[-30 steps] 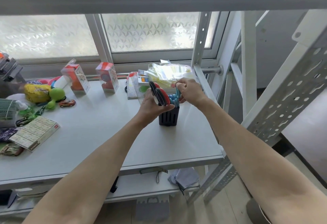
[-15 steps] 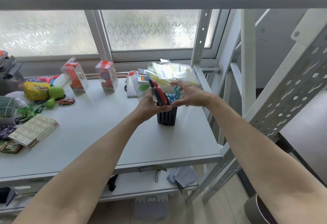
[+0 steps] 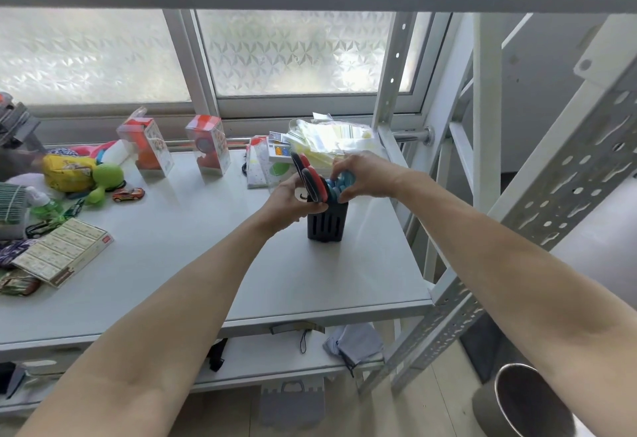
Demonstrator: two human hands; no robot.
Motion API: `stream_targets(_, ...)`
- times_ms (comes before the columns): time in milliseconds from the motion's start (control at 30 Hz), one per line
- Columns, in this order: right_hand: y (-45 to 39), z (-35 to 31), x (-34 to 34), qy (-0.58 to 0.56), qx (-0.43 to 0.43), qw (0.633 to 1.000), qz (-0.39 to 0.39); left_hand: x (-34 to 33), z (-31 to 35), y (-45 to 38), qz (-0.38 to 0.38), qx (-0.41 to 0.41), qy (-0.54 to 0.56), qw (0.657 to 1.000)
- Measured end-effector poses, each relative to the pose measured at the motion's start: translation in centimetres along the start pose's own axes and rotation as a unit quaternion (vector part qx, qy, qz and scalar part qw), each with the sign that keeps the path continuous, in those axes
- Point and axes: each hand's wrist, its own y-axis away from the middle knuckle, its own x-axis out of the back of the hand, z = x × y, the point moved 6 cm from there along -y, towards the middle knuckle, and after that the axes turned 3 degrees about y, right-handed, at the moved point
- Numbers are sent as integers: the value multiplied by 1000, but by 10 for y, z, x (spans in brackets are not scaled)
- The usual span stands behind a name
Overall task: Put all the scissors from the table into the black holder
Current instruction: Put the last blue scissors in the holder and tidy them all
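At bench (image 3: 193,264) right end: black holder (image 3: 325,221) upright, red scissors (image 3: 310,179) and blue scissors (image 3: 336,185) inside. Left hand (image 3: 293,202) fingers grip red handles; right hand (image 3: 362,174) fingers pinch blue handles. No legible writing.

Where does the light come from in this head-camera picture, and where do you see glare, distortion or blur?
Head view: daylight enters through the frosted window behind the table; glare whitens the clear plastic bag behind the black holder; the wide lens bends the perforated shelf upright; the hands and the scissors are slightly soft.
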Motion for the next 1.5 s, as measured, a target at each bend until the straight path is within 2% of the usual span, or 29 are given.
stream_targets(67, 5, 3, -2, -37, -3, 999, 31, 1, -1, 2, 1, -8, 8, 1000)
stream_targets(200, 11, 9, -4, -114, -39, 981, 149, -4, 5, 5, -7, -35, 21, 999)
stream_targets(400, 11, 6, -13, -266, -72, 954, 121, -7, 3, 2, 14, -18, 26, 999)
stream_targets(533, 9, 5, -26, -278, -93, 951, 103, -1, -7, 2, 27, -12, 11, 1000)
stream_targets(733, 13, 15, -45, -431, -171, 884, 66, 5, -9, 2, 36, -9, -6, 999)
stream_targets(800, 15, 15, -50, -446, -179, 875, 66, 6, -5, 6, 37, -13, 3, 999)
stream_targets(967, 18, 11, -48, -414, -174, 888, 99, 8, -2, 6, 42, -30, -5, 999)
stream_targets(1100, 20, 9, -48, -409, -123, 903, 51, 13, 2, 3, 2, -29, -5, 1000)
stream_targets(1233, 14, 13, -56, -337, -92, 937, 20, 13, 1, 6, -40, -24, -21, 999)
stream_targets(1300, 10, 15, -60, -298, -87, 950, 24, 13, 0, 8, -39, -22, -26, 999)
stream_targets(1500, 7, 18, -61, -264, -76, 960, 57, 13, 3, 4, -37, -37, -50, 997)
